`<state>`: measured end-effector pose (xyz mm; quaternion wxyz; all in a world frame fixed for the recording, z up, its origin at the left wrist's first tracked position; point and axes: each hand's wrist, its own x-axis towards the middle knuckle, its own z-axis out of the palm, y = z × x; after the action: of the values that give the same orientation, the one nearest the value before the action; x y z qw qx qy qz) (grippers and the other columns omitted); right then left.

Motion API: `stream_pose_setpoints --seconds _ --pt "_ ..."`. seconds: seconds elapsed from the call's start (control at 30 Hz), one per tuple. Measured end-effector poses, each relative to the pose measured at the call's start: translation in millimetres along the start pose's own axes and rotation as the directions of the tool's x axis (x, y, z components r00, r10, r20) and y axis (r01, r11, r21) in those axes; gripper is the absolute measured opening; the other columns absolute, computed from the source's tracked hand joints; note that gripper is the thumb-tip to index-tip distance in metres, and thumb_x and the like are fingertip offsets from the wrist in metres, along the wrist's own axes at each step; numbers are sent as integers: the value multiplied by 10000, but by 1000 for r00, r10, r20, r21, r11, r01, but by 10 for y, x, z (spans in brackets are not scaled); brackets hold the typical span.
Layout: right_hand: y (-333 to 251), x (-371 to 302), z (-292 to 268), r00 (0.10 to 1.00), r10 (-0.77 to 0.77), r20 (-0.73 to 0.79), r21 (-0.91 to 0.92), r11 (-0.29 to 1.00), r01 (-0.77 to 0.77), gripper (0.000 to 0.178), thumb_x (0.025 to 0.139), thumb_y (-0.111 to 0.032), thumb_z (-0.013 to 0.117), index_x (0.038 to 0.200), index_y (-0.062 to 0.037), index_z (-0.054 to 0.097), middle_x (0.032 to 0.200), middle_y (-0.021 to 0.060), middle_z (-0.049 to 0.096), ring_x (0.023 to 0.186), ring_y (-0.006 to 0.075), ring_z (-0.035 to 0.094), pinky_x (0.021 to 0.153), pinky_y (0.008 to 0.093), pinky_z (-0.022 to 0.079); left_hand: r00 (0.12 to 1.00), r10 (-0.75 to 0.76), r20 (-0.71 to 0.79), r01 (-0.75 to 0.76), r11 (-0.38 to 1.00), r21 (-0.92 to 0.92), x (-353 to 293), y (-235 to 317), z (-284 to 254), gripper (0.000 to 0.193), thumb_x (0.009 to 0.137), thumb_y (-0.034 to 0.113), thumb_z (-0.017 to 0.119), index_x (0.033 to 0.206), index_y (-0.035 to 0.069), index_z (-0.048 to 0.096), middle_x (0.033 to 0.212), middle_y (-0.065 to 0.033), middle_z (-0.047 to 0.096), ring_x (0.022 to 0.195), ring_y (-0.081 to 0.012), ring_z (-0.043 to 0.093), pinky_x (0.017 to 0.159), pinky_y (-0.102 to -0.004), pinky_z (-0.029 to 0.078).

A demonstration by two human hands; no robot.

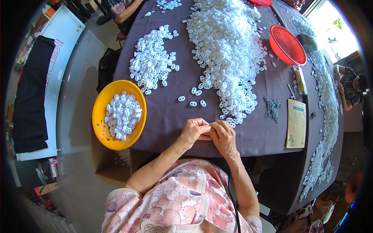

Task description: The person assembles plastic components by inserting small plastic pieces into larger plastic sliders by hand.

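Note:
My left hand (193,131) and my right hand (223,136) meet at the fingertips above the near edge of the table. Both are pinched closed around something small, mostly covered by the fingers. Just beyond them lies the tip of a big heap of small white oval pieces (233,70), each with two dark holes. A few loose ovals (193,104) lie apart, to the left of the heap's tip. Farther left is a smaller pile of white pieces (151,62). At the left table edge, a yellow bowl (101,136) holds many similar white pieces.
On the right lie a small grey-green heap (272,108), a tan booklet (296,128) and a red basket (286,44). A second table (287,190) carries a long strip of white pieces. A cardboard box (108,171) is below the bowl. Other people sit around the tables.

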<state>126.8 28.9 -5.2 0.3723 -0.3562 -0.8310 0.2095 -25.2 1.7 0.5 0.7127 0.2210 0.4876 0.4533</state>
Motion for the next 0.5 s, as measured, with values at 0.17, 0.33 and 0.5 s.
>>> stream_pose_setpoints --seconds 0.17,0.33,0.5 --pt "-24 4 -19 988 154 25 120 981 -155 275 673 -44 696 938 -35 626 905 98 607 795 266 599 679 340 494 1000 -8 -19 7 999 -52 11 -66 -2 118 881 98 560 874 -9 609 854 -93 633 770 -161 637 698 -328 572" --pt "-61 11 -66 978 202 53 169 963 -208 298 686 -26 685 980 -28 633 939 107 615 821 268 606 700 334 500 999 -12 -40 9 998 -61 -3 -29 20 118 882 95 555 876 -9 612 855 -97 634 769 -167 637 705 -328 571" --pt "-66 19 -82 981 186 46 150 970 -191 306 690 -10 672 992 -28 632 949 114 616 824 272 609 699 332 502 999 -32 -43 29 997 -71 0 -14 28 118 883 86 548 873 -14 610 862 -103 636 772 -174 638 705 -334 572"
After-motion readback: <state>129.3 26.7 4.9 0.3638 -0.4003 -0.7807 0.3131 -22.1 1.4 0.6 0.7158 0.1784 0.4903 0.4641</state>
